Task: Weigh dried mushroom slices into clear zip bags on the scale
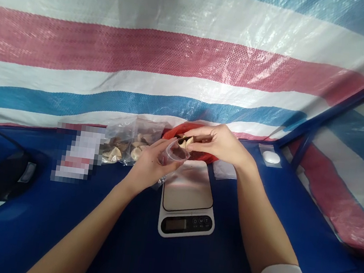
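Note:
My left hand [150,163] is closed around a small clear plastic cup [177,153], tilted with its mouth toward my right hand. Pinched in the fingers of my right hand [223,145] are pale, brown-edged dried slices [187,143], right at the cup's rim. Behind both hands lies an open red plastic bag [208,158]; its contents are mostly hidden. Below the cup stands a white kitchen scale [189,193] with nothing on the visible part of its plate. Its display looks dark.
Clear zip bags of dried slices [112,150] stand left of my hands. A blurred-out paper [79,154] and a black bag [5,176] lie farther left. At right are a small packet with a white oval object [271,157] and a blue frame bar [339,110]. Striped sheeting [162,55] hangs behind.

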The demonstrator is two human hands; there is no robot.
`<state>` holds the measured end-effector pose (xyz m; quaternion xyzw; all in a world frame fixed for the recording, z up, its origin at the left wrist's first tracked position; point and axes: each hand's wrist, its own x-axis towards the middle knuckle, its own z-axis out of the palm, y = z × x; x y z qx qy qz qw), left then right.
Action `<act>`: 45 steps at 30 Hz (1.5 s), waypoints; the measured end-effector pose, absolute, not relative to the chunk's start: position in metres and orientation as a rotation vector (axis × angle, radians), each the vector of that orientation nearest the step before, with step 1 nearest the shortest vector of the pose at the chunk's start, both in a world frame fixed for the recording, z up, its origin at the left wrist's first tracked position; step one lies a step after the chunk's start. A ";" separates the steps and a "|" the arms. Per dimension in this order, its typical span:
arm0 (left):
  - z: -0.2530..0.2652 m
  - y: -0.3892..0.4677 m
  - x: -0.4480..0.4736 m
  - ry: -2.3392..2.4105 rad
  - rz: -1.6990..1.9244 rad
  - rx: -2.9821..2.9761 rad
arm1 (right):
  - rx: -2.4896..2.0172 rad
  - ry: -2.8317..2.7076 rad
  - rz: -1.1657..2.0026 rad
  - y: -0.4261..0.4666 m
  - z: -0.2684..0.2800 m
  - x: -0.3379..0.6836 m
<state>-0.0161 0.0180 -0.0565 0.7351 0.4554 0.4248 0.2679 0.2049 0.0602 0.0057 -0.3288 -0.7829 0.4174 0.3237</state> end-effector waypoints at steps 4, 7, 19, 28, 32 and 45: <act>-0.054 0.016 -0.013 1.188 1.140 1.961 | -0.928 -2.196 1.019 0.051 0.012 0.194; -0.054 0.016 -0.012 1.198 1.141 1.957 | -1.015 -2.292 0.894 0.046 0.016 0.187; -0.053 0.017 -0.013 1.181 1.213 1.912 | -0.987 -2.403 0.644 0.039 0.018 0.179; -0.056 0.018 -0.015 1.154 1.232 1.905 | -0.946 -2.347 0.739 0.042 0.017 0.184; -0.055 0.020 -0.021 1.204 1.251 1.903 | -0.931 -2.264 0.746 0.049 0.014 0.197; -0.049 0.025 -0.035 1.302 1.181 1.882 | -1.477 -2.565 0.292 0.075 -0.035 0.185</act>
